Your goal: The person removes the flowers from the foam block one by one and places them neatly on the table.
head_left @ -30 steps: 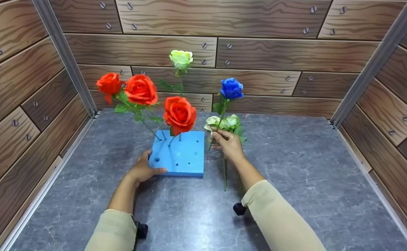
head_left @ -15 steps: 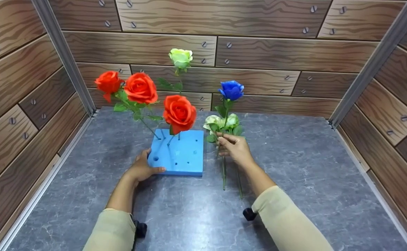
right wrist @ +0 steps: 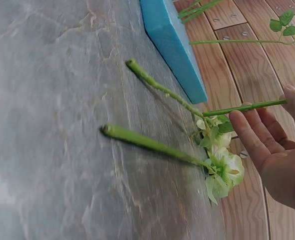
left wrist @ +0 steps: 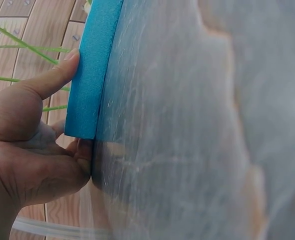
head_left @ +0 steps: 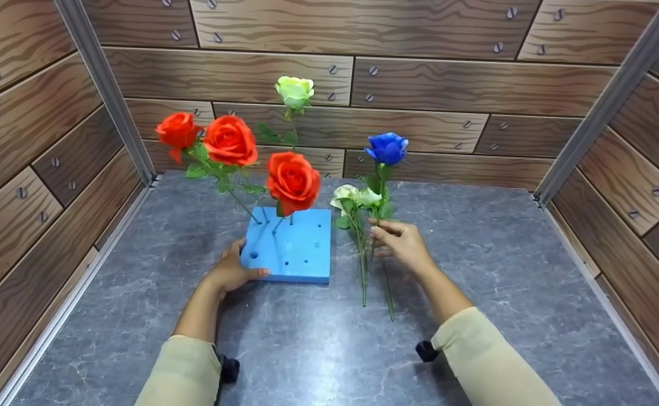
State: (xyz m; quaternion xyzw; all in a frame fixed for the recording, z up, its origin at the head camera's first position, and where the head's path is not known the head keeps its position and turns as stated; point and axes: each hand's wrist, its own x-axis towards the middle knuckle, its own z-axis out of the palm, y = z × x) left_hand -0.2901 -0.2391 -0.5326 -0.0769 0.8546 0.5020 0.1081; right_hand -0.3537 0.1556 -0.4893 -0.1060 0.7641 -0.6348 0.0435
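1. A square blue foam block, pierced with round holes, lies flat on the grey marble-patterned tabletop. Four artificial flowers stand in its far holes: three orange-red fabric roses on thin green stems that lean left, and one pale green rose standing taller behind them. The near holes hold nothing.
2. The left hand grips the block's near-left corner. The thumb lies along the front edge and the fingers curl round the side; the left wrist view shows the thumb tip on the foam's top edge and the fingers underneath.
3. The right hand is raised just right of the block and pinches the thin green stem of a blue fabric rose between thumb and fingertips. The rose stands near upright, its bloom above the hand and its stem end pointing down toward the tabletop.
4. Two white-green fabric roses lie on the tabletop between the block and the right hand, with their cut stem ends toward the person. They are not held.
5. The foam is matte and smooth-edged; the petals look like cloth and the stems like plastic. Wood-grain panels wall the space on three sides.
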